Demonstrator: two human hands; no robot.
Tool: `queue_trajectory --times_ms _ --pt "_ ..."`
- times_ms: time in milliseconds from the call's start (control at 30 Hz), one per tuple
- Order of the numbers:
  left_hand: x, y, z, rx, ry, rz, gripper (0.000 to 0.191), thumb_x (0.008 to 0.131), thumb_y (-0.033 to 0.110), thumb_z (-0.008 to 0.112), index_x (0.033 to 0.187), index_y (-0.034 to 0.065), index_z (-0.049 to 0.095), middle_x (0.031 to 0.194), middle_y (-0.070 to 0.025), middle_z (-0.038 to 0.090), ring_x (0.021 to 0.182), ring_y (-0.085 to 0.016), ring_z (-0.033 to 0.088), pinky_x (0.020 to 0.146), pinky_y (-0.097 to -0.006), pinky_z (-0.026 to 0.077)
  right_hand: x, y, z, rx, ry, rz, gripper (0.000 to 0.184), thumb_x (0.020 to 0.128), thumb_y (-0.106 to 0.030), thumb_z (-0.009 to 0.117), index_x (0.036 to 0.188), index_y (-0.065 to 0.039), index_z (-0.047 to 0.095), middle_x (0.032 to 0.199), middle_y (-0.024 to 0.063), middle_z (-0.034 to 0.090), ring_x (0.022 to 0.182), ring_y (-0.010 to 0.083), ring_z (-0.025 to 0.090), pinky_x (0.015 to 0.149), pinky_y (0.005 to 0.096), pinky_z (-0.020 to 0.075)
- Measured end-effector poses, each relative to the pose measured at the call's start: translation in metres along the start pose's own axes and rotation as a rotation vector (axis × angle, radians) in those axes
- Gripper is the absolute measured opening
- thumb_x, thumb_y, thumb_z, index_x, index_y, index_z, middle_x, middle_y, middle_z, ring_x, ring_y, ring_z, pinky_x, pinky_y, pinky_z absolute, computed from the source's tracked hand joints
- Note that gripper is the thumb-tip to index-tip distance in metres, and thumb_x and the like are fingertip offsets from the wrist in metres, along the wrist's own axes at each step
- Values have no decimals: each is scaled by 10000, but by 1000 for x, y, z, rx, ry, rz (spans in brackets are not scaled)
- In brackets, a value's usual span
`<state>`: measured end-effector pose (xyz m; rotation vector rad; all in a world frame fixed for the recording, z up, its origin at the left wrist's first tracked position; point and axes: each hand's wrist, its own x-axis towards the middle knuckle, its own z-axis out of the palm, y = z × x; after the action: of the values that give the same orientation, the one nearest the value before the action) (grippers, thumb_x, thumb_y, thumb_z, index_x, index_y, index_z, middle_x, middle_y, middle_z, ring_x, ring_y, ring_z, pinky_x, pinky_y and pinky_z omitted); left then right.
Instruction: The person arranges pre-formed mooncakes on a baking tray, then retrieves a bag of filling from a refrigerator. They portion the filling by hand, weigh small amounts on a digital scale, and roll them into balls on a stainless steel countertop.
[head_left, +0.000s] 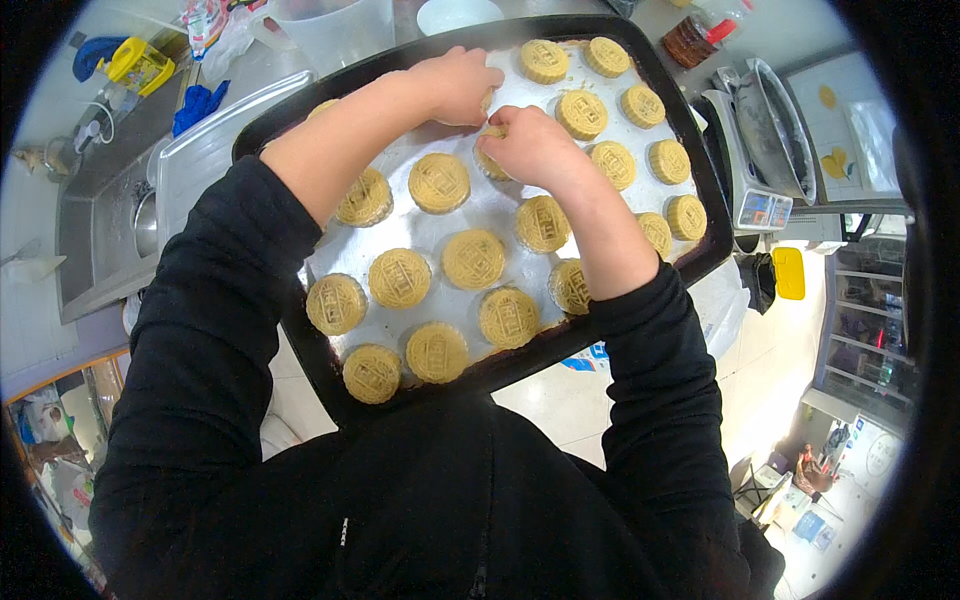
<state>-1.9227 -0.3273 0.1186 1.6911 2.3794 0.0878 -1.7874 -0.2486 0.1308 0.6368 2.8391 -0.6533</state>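
Several round, pale yellow mooncakes with pressed patterns, such as the one in the middle (473, 259), lie on a dark-rimmed baking tray (705, 217) with a silvery base. Over the far part of the tray, my left hand (457, 88) curls around a mooncake (487, 100) that is mostly hidden by the fingers. Close beside it, my right hand (527, 144) grips another mooncake (491, 163) by its edge; whether it is lifted off the tray I cannot tell. My left forearm partly covers mooncakes at the tray's left side.
A kitchen scale (759, 206) bearing a metal bowl (776, 127) stands right of the tray. Beyond the far rim are a clear plastic jug (337, 34) and a pale bowl (459, 15). A clear lid (225, 150) and a sink (101, 232) are at the left.
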Motion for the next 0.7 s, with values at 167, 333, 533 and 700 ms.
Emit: queue_trajectory --times_ms 167,333,533,700 --pt "26 -1 -23 -62 208 110 539 753 274 722 1229 99 539 1199 -136 520 1115 -336 503 909 -430 462 6 40 -52 192 161 68 483 829 -336 620 1191 -18 602 1073 211 648 991 288 636 867 354 487" --pt "82 21 -25 43 219 225 541 772 255 689 1264 104 523 1210 -124 511 1143 -323 468 949 -414 437 29 78 -61 118 156 226 471 801 -298 619 1156 11 612 1116 203 641 1047 317 616 904 368 478" --pt "109 26 -1 114 10 274 551 740 214 676 1268 150 532 1206 -104 503 1132 -291 467 962 -382 441 43 99 -44 60 133 238 473 796 -286 614 1170 4 606 1062 207 655 985 306 635 860 372 494" --pt "115 20 6 98 49 376 417 714 125 667 1122 153 590 1100 -68 534 1059 -272 493 921 -378 451 50 102 -39 62 70 201 393 798 -273 614 1085 -5 645 986 181 678 912 283 648 817 364 500"
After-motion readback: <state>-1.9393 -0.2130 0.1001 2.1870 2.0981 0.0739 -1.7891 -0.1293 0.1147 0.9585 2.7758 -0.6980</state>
